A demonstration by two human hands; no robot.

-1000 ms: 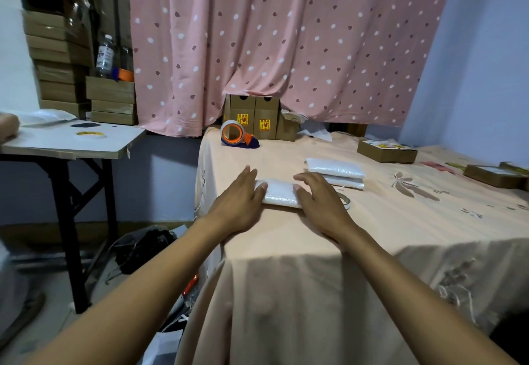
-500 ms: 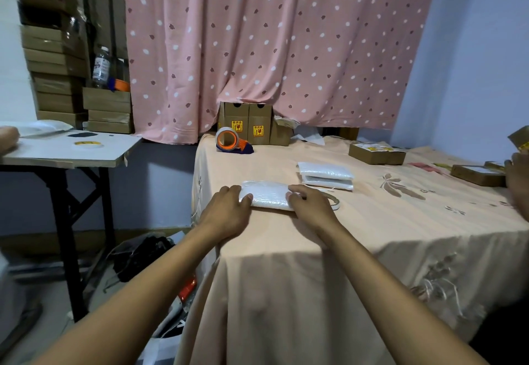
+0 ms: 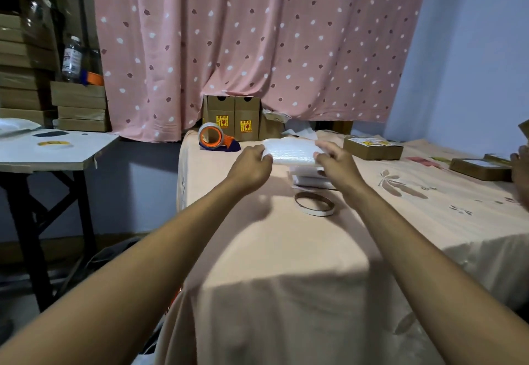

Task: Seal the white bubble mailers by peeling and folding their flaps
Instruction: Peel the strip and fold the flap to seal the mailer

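Both hands grip one white bubble mailer (image 3: 290, 151) by its short ends, the left hand (image 3: 249, 166) pinching its left edge and the right hand (image 3: 335, 164) its right edge, holding it lifted above the peach tablecloth (image 3: 286, 250). Just beneath the right hand lies a small stack of mailers (image 3: 310, 179), and nearer the person than that hand sits a flat tape ring (image 3: 314, 203). Beyond the left hand rests an orange tape dispenser (image 3: 216, 137).

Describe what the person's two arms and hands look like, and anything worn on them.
Both arms are bare from the bottom edge of the picture to the fingertips: no sleeves, gloves, watch or bracelets show. The left hand and the right hand carry no rings that can be made out, though the fingertips are slightly blurred. The forearms are slim and long, entering from the lower corners of the view.
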